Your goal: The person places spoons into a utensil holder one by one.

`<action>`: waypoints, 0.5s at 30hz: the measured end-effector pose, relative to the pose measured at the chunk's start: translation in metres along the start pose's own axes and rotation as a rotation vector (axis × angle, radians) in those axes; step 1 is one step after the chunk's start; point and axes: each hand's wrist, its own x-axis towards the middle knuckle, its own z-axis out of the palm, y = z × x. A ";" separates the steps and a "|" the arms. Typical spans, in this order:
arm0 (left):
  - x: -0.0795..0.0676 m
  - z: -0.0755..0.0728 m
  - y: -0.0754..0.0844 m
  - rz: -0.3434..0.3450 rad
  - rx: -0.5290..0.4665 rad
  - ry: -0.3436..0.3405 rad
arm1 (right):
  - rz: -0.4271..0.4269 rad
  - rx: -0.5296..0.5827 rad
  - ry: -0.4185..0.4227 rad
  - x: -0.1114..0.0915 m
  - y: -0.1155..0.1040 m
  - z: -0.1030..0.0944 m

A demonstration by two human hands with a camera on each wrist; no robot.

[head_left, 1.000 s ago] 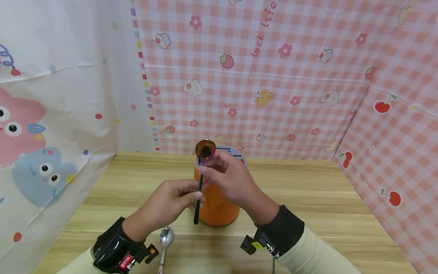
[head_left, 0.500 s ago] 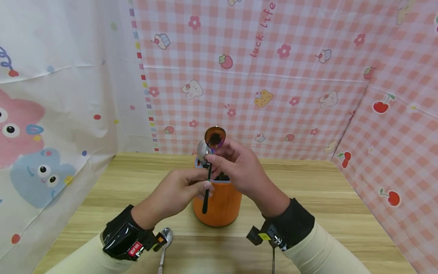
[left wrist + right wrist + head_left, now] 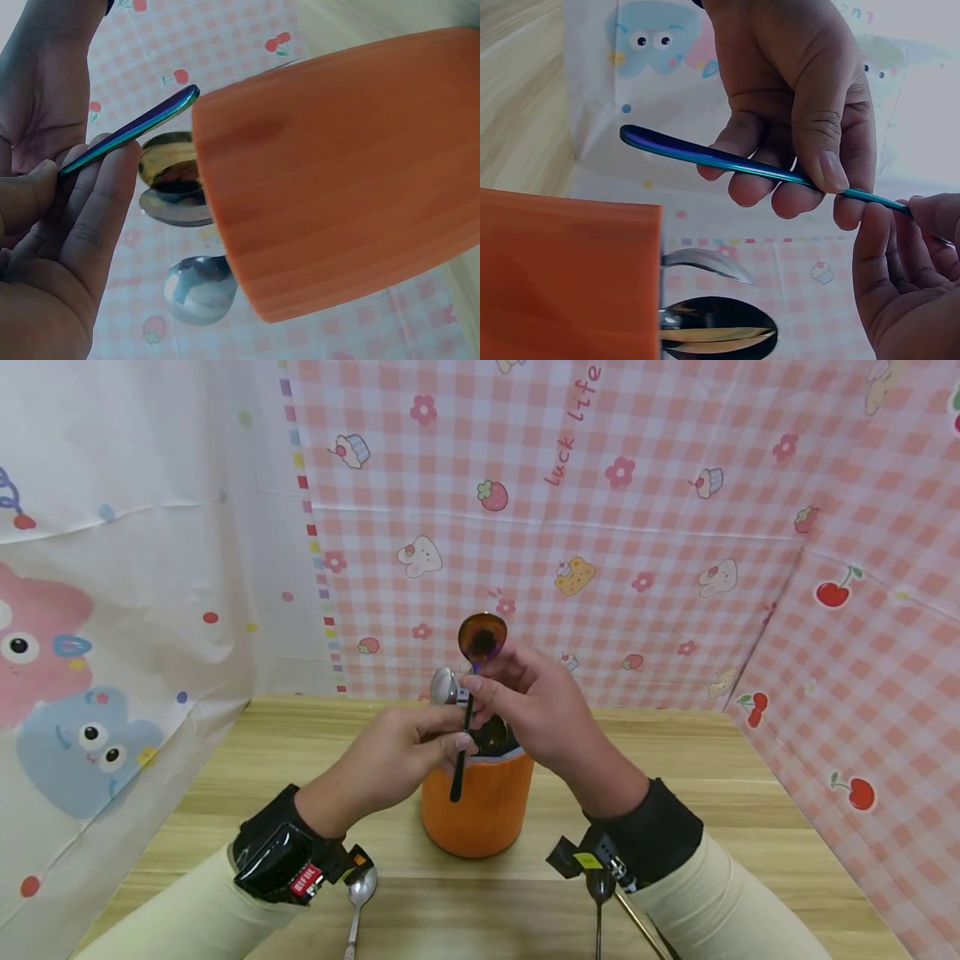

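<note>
Upright over the front of an orange utensil holder point(image 3: 476, 818), a spoon point(image 3: 482, 637) with a rainbow-coloured metal finish is held in both hands, bowl up. My left hand point(image 3: 382, 756) pinches its handle between thumb and fingers. Higher up, my right hand point(image 3: 551, 718) pinches the neck just below the bowl. The right wrist view shows the blue-green handle point(image 3: 705, 156) running past the left fingertips. From the holder's top stick out a silver spoon point(image 3: 200, 291) and a gold-toned spoon point(image 3: 166, 161). Part of the holder's rim is hidden behind the hands.
On the wooden table point(image 3: 667, 760), a silver spoon point(image 3: 363, 887) lies at front left. A dark spoon point(image 3: 600, 887) and a gold handle point(image 3: 641, 927) lie at front right, partly under the right wrist. Patterned cloth point(image 3: 645, 527) walls in the back and sides.
Both hands have lifted the rainbow spoon upward and slightly right. The holder's opening and the silver spoon in it now show; more of the cutlery at front right is uncovered.
</note>
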 end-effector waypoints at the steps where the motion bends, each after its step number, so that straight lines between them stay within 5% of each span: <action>1: 0.001 -0.001 0.001 0.004 0.005 0.003 | -0.001 -0.007 0.003 0.001 -0.002 -0.001; 15: 0.014 -0.008 0.006 0.033 0.021 0.043 | -0.054 -0.057 0.029 0.012 -0.015 -0.007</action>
